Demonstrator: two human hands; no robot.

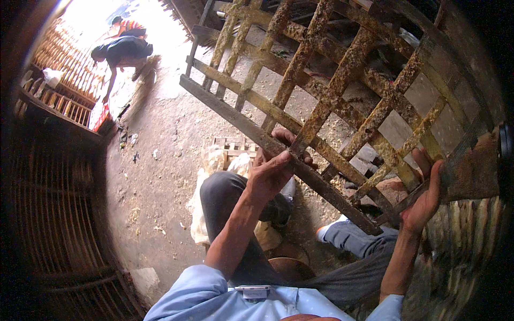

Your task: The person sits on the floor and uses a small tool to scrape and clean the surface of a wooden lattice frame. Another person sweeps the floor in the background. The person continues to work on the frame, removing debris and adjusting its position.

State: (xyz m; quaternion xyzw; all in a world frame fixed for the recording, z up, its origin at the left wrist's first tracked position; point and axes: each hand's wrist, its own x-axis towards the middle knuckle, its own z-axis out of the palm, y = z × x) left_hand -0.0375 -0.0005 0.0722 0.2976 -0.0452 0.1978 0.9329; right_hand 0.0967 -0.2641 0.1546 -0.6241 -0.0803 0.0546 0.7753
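Seated on a dirt floor point(155, 176), knees bent, with a large wooden lattice frame point(332, 101) raised and tilted in front, crusted with pale yellowish grit. Left hand point(273, 168) curled around the frame's dark near edge bar, fingers wrapped over the top, thumb below: clamped shut on the wood. Right hand point(425, 195) further right, gripping the frame's lower right corner, fingers stretched up along a slat, palm pressed to the edge; closed on it, though more loosely spread. Hands well apart, one on each side of the frame. Beneath the frame, a small wooden crate point(233, 144) and a pale sack point(214, 166) on the floor near the left knee. Far left, another person point(120, 53) bent over beside stacked racks point(64, 80) in bright light.
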